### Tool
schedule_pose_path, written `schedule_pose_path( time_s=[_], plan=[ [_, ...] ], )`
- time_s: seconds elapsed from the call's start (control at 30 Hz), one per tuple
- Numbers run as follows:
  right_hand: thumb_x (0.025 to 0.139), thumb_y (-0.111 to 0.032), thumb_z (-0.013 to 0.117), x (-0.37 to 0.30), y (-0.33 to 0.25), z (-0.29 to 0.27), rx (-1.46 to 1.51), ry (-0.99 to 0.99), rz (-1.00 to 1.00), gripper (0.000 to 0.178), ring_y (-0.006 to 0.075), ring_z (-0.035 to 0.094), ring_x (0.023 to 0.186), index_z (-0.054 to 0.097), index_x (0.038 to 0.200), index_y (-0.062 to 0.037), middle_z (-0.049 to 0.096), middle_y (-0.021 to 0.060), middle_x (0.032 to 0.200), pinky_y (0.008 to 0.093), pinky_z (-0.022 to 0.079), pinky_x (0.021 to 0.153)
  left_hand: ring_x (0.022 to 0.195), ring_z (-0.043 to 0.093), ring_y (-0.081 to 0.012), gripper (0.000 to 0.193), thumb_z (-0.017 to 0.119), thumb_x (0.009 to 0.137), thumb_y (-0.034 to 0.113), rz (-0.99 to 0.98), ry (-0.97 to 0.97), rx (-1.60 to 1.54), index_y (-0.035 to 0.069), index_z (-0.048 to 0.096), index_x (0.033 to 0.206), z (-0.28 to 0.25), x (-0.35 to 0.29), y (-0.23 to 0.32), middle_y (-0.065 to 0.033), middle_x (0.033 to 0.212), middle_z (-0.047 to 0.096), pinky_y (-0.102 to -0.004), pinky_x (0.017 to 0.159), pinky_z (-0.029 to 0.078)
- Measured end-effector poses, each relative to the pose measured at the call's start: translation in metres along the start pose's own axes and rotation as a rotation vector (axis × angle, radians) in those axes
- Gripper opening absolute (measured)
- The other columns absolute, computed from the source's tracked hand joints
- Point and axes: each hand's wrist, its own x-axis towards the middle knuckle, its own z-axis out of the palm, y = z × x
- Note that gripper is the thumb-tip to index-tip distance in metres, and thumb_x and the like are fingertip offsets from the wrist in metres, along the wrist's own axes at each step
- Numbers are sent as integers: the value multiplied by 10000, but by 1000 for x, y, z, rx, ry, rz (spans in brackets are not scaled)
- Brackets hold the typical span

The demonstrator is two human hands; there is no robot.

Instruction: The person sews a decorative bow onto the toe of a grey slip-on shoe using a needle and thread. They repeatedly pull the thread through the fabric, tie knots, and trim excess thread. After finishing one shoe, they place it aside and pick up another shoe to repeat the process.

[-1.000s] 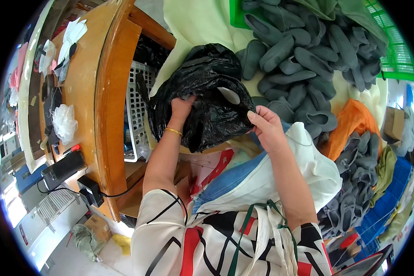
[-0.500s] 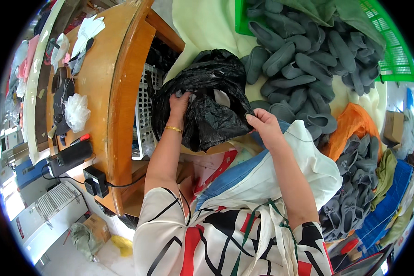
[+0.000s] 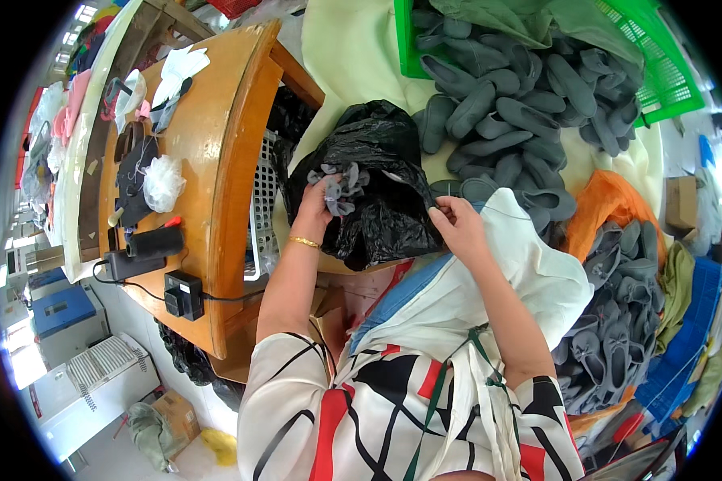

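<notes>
A crumpled black plastic bag [image 3: 385,216] lies on my lap against a pale cloth. My left hand [image 3: 317,204], with a gold bracelet at the wrist, holds a bunch of small grey fabric pieces [image 3: 341,186] at the bag's mouth. My right hand [image 3: 456,226] pinches the bag's right edge. A large heap of grey shoe uppers [image 3: 505,104] lies just beyond the bag.
A green mesh crate [image 3: 658,72] holds part of the grey heap. More grey slippers [image 3: 618,321] fill the right side by an orange cloth [image 3: 610,204]. On my left stands a wooden table [image 3: 217,160] with a black device [image 3: 156,240], an adapter and a white basket [image 3: 263,208].
My left hand has come out of the black bag with a bunch of grey fabric pieces. My right hand has stayed on the bag's edge.
</notes>
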Motion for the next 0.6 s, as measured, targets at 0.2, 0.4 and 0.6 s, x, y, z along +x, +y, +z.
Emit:
schedule_pose_path(
  time_s=[0.2, 0.4, 0.6],
  plan=[
    [916, -110, 668, -51, -5, -26, 120, 54, 4, 228, 123, 609, 821, 657, 1119, -5, 646, 50, 923, 250, 505, 748, 771, 680, -222, 233, 661, 884, 186, -33, -153, -156, 61, 667, 1081, 17, -50, 27, -81, 980, 718, -302, 540, 497],
    [977, -152, 607, -118, -4, -103, 396, 209, 164, 204, 77, 599, 764, 667, 1103, -3, 651, 7, 870, 236, 498, 759, 886, 673, -248, 309, 558, 945, 262, 104, -473, -146, 28, 633, 1133, 30, -112, 41, -122, 1111, 684, -320, 652, 546],
    [972, -156, 621, -217, 28, -211, 597, 674, 127, 160, 91, 596, 739, 661, 1021, -10, 629, 0, 813, 246, 491, 723, 892, 658, -231, 364, 616, 896, 214, 225, -770, 59, 36, 606, 1214, 121, -169, 36, -131, 1090, 655, -303, 683, 577]
  ],
)
